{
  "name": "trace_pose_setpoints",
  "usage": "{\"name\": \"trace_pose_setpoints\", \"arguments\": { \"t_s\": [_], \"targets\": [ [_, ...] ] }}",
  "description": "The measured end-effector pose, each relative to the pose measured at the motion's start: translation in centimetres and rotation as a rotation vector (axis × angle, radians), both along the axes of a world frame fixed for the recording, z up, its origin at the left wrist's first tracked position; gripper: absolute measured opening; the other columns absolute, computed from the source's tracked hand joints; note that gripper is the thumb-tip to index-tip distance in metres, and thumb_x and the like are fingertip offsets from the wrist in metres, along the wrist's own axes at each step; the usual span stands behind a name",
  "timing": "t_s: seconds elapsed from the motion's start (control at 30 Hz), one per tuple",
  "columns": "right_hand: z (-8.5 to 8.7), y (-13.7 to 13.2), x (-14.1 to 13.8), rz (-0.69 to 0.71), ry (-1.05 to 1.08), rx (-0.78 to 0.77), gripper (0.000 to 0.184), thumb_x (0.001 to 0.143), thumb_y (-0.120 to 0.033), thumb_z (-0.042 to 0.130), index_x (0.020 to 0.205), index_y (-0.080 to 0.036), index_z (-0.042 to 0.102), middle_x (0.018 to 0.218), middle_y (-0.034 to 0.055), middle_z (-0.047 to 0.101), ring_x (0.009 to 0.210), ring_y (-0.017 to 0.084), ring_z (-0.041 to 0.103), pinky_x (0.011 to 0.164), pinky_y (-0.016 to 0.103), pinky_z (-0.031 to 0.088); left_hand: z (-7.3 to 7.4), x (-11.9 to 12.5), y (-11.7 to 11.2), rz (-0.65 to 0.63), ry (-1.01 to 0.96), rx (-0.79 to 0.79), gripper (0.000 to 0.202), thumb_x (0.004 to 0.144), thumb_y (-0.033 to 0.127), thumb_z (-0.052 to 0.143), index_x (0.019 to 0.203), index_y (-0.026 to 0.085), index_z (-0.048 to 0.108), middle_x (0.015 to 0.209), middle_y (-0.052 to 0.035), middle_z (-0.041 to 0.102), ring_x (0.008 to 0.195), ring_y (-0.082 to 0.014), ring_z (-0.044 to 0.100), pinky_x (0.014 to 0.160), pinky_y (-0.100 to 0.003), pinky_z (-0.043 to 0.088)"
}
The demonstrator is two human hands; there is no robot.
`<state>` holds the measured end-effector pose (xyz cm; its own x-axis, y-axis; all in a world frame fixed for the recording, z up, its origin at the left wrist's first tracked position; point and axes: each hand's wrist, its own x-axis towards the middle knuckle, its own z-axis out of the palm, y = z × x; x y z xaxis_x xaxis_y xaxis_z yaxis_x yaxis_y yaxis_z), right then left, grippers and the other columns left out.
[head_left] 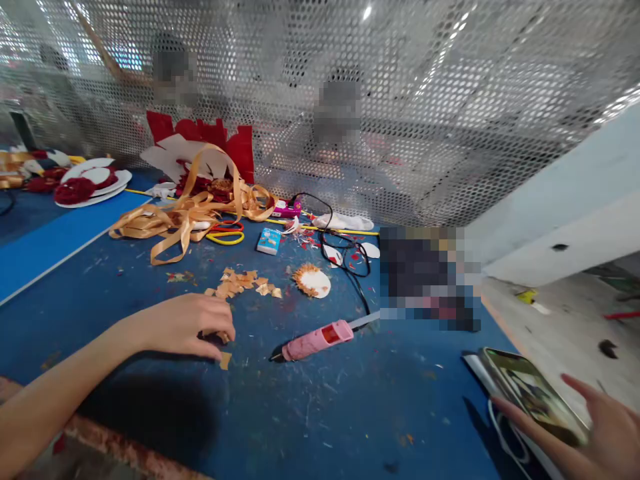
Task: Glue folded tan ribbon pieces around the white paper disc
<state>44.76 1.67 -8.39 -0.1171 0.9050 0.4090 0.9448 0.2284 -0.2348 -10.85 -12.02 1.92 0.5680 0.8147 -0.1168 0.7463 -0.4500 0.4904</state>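
Note:
My left hand point(200, 327) is low over the blue table with its fingers curled and its thumb apart from them. Beside the thumb tip is a small square of gold ribbon point(225, 361); more brownish bits show partly under the fingers. Beyond it lie several cut ribbon pieces point(240, 283). A white oval disc point(314, 281) has gold ribbon pieces along its left edge. The pink hot glue gun point(320, 339) lies on its side, black nozzle to the left. At the right edge my right hand point(600, 427) has thumb and finger spread beside a lit phone point(533, 393).
Looped gold ribbon point(175, 217), yellow-handled scissors point(226, 237) and a small blue box point(269, 241) lie toward the back. A black cord point(350, 267) curls behind the glue gun. Perforated metal mesh point(425, 120) borders the far side, with people behind it.

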Motion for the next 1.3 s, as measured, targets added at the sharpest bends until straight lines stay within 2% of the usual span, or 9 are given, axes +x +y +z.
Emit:
{"name": "trace_pose_setpoints", "arguments": {
  "t_s": [0.13,0.23,0.5,0.63,0.83,0.93,1.03,1.13,1.3],
  "targets": [
    [1.7,-2.0,-8.3,0.354,-0.103,0.002,0.065,0.084,-0.058,0.052,0.137,-0.023,0.041,0.131,0.0222,0.051,0.121,0.045,0.051,0.097,0.063,0.044,-1.7,0.8,0.3,-0.044,-0.017,0.011,0.017,0.084,0.037,0.071,0.095,0.024,0.069,0.089,-0.002,0.063,0.086,-0.0195,0.059,0.075,-0.028,0.043],
    [1.6,-3.3,-13.8,0.612,-0.038,-0.037,0.057,0.088,-0.047,0.054,0.139,-0.026,0.037,0.14,0.0158,0.047,0.123,0.035,0.053,0.095,0.051,0.051,-2.6,0.9,0.4,-0.058,-0.06,0.004,0.01,0.083,0.035,0.072,0.086,0.026,0.072,0.093,-0.0018,0.061,0.093,-0.0195,0.056,0.082,-0.028,0.043],
    [0.7,-2.6,-20.0,0.81,0.118,-0.055,0.049,0.093,-0.036,0.052,0.137,-0.022,0.038,0.137,0.0155,0.052,0.128,0.029,0.05,0.102,0.05,0.047,-3.3,0.7,0.9,-0.039,-0.103,0.001,0.011,0.087,0.029,0.067,0.078,0.024,0.071,0.099,-0.0027,0.059,0.099,-0.0188,0.055,0.089,-0.028,0.044],
    [0.7,-1.7,-20.3,0.858,0.15,-0.119,0.025,0.098,-0.036,0.045,0.117,-0.023,0.054,0.115,0.0104,0.067,0.104,0.023,0.066,0.088,0.041,0.056,-3.7,0.0,1.7,0.047,-0.082,0.053,0.021,0.094,0.033,0.057,0.081,0.022,0.068,0.097,-0.0043,0.06,0.098,-0.0202,0.055,0.093,-0.034,0.041],
    [0.4,-1.7,-17.4,0.729,0.232,-0.162,0.029,0.097,-0.044,0.04,0.107,-0.022,0.055,0.103,0.0105,0.068,0.095,0.022,0.068,0.084,0.036,0.057,-4.9,-1.6,2.7,0.193,-0.017,0.173,0.031,0.1,0.039,0.042,0.09,0.021,0.066,0.107,-0.0072,0.06,0.109,-0.0232,0.053,0.1,-0.041,0.038],
    [0.2,-1.8,-15.5,0.651,0.267,-0.147,0.031,0.096,-0.047,0.042,0.109,-0.022,0.055,0.102,0.01,0.068,0.092,0.021,0.069,0.082,0.033,0.057,-5.7,-2.3,3.1,0.325,0.03,0.26,0.036,0.099,0.047,0.039,0.116,0.024,0.062,0.134,-0.0113,0.051,0.132,-0.031,0.037,0.11,-0.051,0.027],
    [-0.1,-1.8,-13.8,0.621,0.244,-0.106,0.03,0.096,-0.047,0.043,0.107,-0.022,0.057,0.102,0.0099,0.07,0.093,0.022,0.07,0.081,0.032,0.057,-6.2,-2.4,3.2,0.431,0.09,0.283,0.062,0.092,0.061,0.046,0.145,0.03,0.037,0.156,-0.0133,0.025,0.144,-0.0415,0.014,0.111,-0.065,0.017],
    [-0.3,-1.8,-12.8,0.613,0.23,-0.103,0.031,0.096,-0.047,0.043,0.104,-0.022,0.06,0.097,0.0101,0.071,0.09,0.023,0.07,0.078,0.032,0.058,-6.4,-1.6,3.5,0.434,0.141,0.251,0.081,0.086,0.068,0.051,0.152,0.028,0.023,0.159,-0.0172,0.021,0.144,-0.0454,0.013,0.11,-0.07,0.011],
    [-0.6,-1.6,-12.6,0.616,0.271,-0.137,0.031,0.096,-0.045,0.044,0.106,-0.021,0.062,0.095,0.0104,0.072,0.091,0.024,0.071,0.082,0.034,0.058,-6.1,0.8,5.6,0.288,0.142,0.209,0.087,0.084,0.067,0.054,0.153,0.024,0.021,0.157,-0.0175,0.027,0.145,-0.0386,0.019,0.115,-0.062,0.015]
  ]
}}
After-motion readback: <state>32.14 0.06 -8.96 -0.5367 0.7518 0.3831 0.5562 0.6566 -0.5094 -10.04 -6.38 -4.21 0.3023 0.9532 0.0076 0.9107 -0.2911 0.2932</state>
